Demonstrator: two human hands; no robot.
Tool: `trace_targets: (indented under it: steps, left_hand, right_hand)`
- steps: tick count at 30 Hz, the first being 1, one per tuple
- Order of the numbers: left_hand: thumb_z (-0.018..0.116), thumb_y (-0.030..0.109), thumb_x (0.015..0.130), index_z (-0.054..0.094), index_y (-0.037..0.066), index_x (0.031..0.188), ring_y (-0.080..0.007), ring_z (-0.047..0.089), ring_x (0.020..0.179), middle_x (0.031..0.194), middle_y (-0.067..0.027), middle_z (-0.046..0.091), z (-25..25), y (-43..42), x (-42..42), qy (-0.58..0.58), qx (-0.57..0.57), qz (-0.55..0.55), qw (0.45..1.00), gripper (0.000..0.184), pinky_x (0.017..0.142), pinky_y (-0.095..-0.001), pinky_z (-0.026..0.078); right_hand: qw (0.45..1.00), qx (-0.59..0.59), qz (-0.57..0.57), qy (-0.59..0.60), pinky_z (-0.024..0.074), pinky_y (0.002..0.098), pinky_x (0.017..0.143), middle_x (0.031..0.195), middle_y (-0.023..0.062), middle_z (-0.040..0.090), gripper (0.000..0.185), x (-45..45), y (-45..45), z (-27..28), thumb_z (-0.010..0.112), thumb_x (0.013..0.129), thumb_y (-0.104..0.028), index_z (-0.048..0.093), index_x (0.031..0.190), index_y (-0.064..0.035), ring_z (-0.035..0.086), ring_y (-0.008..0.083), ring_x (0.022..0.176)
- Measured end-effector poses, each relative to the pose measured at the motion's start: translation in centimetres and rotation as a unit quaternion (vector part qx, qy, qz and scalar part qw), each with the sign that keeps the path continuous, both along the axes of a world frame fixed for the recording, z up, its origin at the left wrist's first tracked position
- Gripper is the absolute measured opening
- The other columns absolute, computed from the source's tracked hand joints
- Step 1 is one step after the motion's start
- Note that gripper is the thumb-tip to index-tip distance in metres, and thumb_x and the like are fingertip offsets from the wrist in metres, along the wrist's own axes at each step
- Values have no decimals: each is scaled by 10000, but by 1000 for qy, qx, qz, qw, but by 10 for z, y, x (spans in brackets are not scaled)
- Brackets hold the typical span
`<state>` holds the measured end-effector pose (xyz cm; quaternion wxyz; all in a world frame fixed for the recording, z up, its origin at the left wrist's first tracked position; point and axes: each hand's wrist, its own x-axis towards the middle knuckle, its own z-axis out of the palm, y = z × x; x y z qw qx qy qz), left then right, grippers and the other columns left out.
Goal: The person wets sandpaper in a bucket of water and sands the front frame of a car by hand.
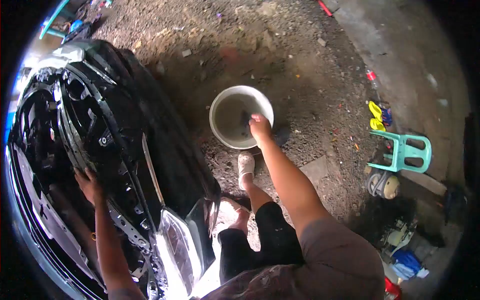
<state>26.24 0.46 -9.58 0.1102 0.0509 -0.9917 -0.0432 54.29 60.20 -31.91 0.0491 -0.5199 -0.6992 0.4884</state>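
My left hand [90, 186] rests on the dark metal frame of a black car's open front end [112, 125], its fingers stretched out over a bar. No tool shows in it. Over the right side of a round whitish bucket [214, 122], my right hand [260, 129] has its fingers closed. Greyish water [232, 112] is inside the bucket. A dark patch lies just beside those fingers; whether it is something held, a thing in the water or a shadow is unclear.
A headlight [175, 250] sits at the car's near corner. My foot in a light clog [245, 165] stands close to the bucket on rough dirt ground. To the right are a green plastic stool [412, 154], yellow footwear [376, 116] and a blue cloth bundle [407, 264].
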Motion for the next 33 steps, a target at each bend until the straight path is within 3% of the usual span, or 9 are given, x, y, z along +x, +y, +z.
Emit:
trace_targets:
  steps: [4,9,12,15,17,19,22,29,33]
  left_hand:
    - [445,565,1118,352,46,1680,-413,395,1565,1689,-274,399,2,-14,0,-7,30,-42,999,771,1287,-453,304]
    - [525,443,1128,398,78,1672,-318,409,1576,1706,-179,429,-5,-57,-4,-7,44,-105,994,668,1274,-382,314]
    - [539,417,1128,431,122,1667,-301,427,1567,1708,-147,439,5,-50,-1,-25,31,-105,994,624,1275,-369,313]
    - [603,359,1106,449,108,1652,-270,422,1575,1700,-134,455,24,13,8,-19,66,27,997,621,1282,-352,303]
    - [613,367,1097,443,75,1649,-283,427,1573,1691,-148,465,21,2,9,10,52,-28,998,648,1277,-361,314]
    - [602,387,1094,419,32,1648,-341,440,1556,1670,-213,465,22,26,9,8,50,-16,999,683,1275,-387,326]
    - [573,418,1093,409,13,1640,-408,430,1541,1632,-266,477,13,20,8,6,13,6,1000,699,1283,-445,324]
    - [582,375,1081,431,46,1630,-434,330,1587,1625,-271,470,23,37,16,27,-9,7,1000,657,1297,-514,293]
    - [608,334,1050,455,46,1610,-446,369,1565,1624,-272,471,28,31,6,20,114,-84,990,648,1289,-531,305]
  right_hand:
    - [879,-444,-138,103,647,430,833,1016,115,740,242,-30,18,-62,660,1013,-259,707,1115,-45,744,268,897]
    - [891,-421,-171,23,635,427,858,1109,198,726,384,-14,30,-193,591,1060,-360,680,1206,-16,725,305,961]
    - [934,-334,-111,63,574,513,920,1193,178,700,349,62,59,-380,623,1024,-323,681,1216,-37,682,359,1057]
    - [892,-433,-91,96,611,494,892,1164,178,688,448,65,52,-384,589,1047,-414,671,1240,-18,691,353,1048]
    - [883,-468,-12,-44,637,449,780,1002,129,722,422,9,29,-266,571,1068,-421,699,1165,-31,718,291,895]
    - [674,-732,-31,-95,617,383,705,923,85,723,313,-11,37,-269,568,1075,-331,711,1101,-53,700,244,813]
    - [822,-564,-69,37,552,327,617,878,54,707,232,-55,-9,-124,588,1064,-266,708,1042,-69,660,219,748]
    - [725,-640,185,174,516,379,674,870,173,710,299,-219,-164,224,628,1076,-258,672,893,-25,645,271,741]
    - [671,-631,364,138,602,459,1014,1147,234,774,325,-297,-328,314,631,1065,-219,733,1117,85,759,355,1096]
